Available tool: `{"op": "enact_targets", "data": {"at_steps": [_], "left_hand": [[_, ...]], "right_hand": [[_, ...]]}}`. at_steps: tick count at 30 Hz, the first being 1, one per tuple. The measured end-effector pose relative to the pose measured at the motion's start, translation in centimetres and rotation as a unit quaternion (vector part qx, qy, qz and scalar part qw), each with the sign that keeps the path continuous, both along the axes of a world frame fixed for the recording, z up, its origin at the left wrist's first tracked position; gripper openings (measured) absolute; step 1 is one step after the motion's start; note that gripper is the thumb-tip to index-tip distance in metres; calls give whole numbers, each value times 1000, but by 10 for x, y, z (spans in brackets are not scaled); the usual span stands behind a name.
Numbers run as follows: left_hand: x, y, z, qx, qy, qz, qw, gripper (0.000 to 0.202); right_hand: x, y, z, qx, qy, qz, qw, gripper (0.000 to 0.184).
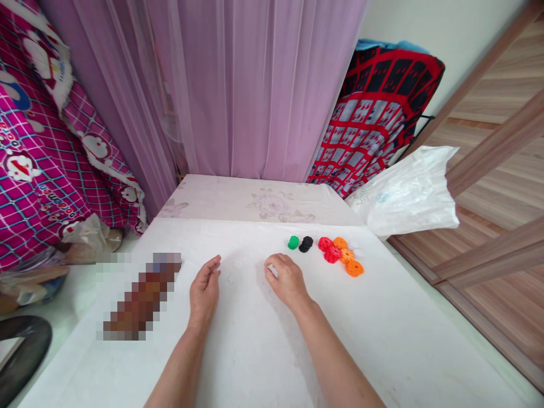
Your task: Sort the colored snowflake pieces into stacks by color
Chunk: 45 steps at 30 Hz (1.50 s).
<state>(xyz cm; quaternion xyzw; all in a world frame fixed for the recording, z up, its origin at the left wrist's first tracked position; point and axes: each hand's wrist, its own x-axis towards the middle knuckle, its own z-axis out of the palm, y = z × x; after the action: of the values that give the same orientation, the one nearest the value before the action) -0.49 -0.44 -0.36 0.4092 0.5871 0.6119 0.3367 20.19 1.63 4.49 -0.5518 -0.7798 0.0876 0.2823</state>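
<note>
My left hand (205, 290) is raised over the white-covered table (250, 351), fingers stretched out and nothing in them. My right hand (287, 280) is opposite it, fingers loosely curved with a gap to the thumb and no visible object inside. Between the hands, faint clear bits or marks (232, 278) show on the white cover, too pale to identify. Beyond my right hand sit small round pieces with scalloped edges: a green stack (293, 242), a black stack (306, 244), red pieces (332, 254) and orange pieces (354, 268). Neither hand touches them.
A pixelated reddish-brown item (140, 300) lies at the table's left. A white plastic bag (408, 192) hangs by the right back edge. Behind are a purple curtain (255, 85), a red-and-black patterned cloth (365, 119) and a pink checked cloth (63, 158); wooden doors (497, 187) stand right.
</note>
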Motion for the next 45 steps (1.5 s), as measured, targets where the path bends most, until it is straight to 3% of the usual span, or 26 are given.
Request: {"op": "enact_targets", "data": {"at_steps": [6, 16, 20, 24, 28, 32, 37, 41, 45], "left_hand": [[-1, 1, -1, 10, -33, 11, 999, 31], [-2, 0, -3, 8, -19, 11, 1000, 31], [-3, 0, -3, -5, -4, 9, 1000, 34], [-3, 0, -1, -9, 6, 10, 1000, 35], [-2, 0, -1, -7, 3, 7, 1000, 36], [-2, 0, -2, -5, 8, 5, 1000, 35], [-2, 0, 0, -5, 11, 6, 1000, 37], [0, -1, 3, -5, 6, 10, 1000, 35], [1, -1, 5, 5, -21, 19, 1000, 32]], "right_hand": [[-55, 19, -7, -59, -26, 58, 996, 27], [-65, 23, -27, -48, -36, 28, 998, 26], [-56, 4, -35, -25, 31, -5, 999, 28], [-21, -13, -35, 19, 95, -46, 994, 28], [27, -12, -27, 63, 123, -156, 978, 30], [53, -3, -22, 49, 99, -194, 975, 31], [56, -2, -27, 29, 58, -179, 982, 31], [49, -8, -22, 72, 51, -164, 982, 26], [16, -15, -11, 71, 54, -57, 994, 17]]}}
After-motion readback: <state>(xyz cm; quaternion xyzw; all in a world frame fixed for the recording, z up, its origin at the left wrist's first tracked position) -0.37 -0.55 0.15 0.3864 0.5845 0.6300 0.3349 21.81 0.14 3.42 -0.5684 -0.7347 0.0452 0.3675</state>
